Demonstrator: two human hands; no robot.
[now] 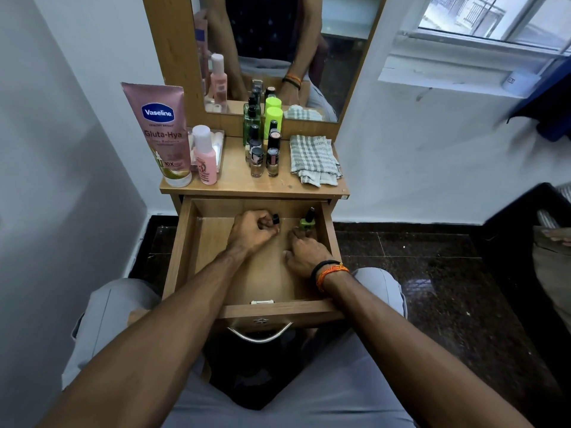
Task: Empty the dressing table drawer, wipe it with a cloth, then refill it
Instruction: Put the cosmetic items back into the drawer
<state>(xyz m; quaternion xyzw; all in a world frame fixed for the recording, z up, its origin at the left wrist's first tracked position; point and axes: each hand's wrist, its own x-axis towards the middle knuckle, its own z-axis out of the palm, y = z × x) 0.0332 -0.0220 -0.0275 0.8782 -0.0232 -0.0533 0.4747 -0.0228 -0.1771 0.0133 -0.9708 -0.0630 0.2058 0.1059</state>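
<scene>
My left hand (251, 231) is curled tight around a small black-capped bottle (275, 219) in the open drawer (185, 242). My right hand (304, 250) rests loosely spread, the green nail polish bottle (307, 222) just past its fingertips (295, 234), grip unclear.

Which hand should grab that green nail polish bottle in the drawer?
Right. The right hand lies beside the green nail polish bottle, apparently empty; the left hand is closed on a black-capped item.

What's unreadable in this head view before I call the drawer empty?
- Item in left hand: only a black cap shows; fingers hide the rest.
- Green bottle base: right hand covers it.
- Drawer floor under both hands and forearms: hidden.
- Nail polish bottles labels on top: too small.
</scene>
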